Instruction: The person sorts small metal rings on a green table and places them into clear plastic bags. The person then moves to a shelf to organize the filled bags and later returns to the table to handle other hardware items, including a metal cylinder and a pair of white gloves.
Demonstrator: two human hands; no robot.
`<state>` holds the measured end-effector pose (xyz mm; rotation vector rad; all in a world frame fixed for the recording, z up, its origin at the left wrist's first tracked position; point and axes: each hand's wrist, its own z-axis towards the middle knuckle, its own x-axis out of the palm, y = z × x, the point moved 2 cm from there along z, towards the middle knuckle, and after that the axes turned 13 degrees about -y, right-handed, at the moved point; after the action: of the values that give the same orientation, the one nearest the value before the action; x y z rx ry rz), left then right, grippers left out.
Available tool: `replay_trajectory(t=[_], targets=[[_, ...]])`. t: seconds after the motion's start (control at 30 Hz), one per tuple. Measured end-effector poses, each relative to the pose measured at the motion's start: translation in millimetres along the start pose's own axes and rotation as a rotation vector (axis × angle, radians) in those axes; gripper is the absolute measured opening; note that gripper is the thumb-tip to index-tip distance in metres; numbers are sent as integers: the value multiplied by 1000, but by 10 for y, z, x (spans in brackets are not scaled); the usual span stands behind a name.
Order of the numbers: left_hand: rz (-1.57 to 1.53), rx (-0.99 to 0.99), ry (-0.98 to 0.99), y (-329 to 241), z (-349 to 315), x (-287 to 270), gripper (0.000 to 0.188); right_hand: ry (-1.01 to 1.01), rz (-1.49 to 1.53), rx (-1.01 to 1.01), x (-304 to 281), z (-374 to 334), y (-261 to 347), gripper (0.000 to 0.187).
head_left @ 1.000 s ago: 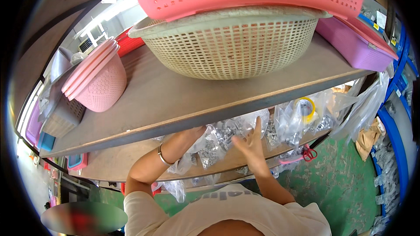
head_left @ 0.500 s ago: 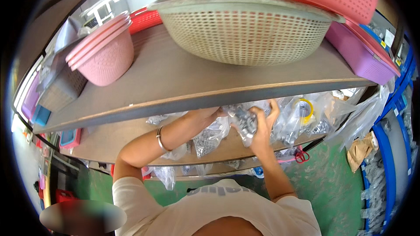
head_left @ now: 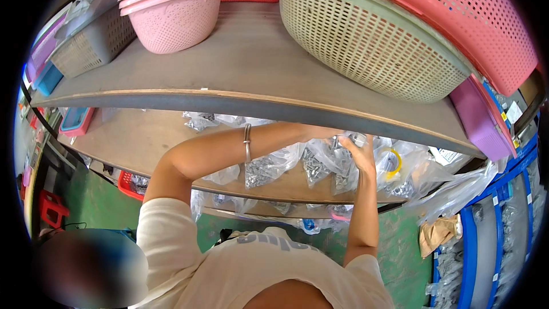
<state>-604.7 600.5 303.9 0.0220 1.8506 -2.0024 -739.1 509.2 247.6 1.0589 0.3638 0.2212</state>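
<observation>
Right hand (head_left: 362,154) grasping clear bag of metal parts (head_left: 357,138), by the look of it: thumb on bag's left, fingers on its right. Left hand (head_left: 323,131) just left of the bag, fingers partly hidden; can't tell if gripping. Upper shelf (head_left: 246,46) overhangs both, its front edge cutting off the view. Lower shelf (head_left: 126,137) beneath; bag sits over it, right of its middle. Bag lies beyond the right palm, toward the upper shelf's front edge, right of left hand; right hand nearer. Visible part points up under that edge; long axis unclear, mostly covered. Filled bags (head_left: 260,173) along lower shelf's front edge; yellow tape roll (head_left: 393,164) right of right hand.
</observation>
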Motion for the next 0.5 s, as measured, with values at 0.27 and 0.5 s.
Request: replay_trajectory(t=[0.27, 0.5], targets=[[-200, 226, -124, 85, 99, -244, 42, -254, 340, 127, 22, 121, -315, 65], [-155, 369, -456, 755, 42, 32, 44, -452, 485, 126, -18, 263, -581, 46]])
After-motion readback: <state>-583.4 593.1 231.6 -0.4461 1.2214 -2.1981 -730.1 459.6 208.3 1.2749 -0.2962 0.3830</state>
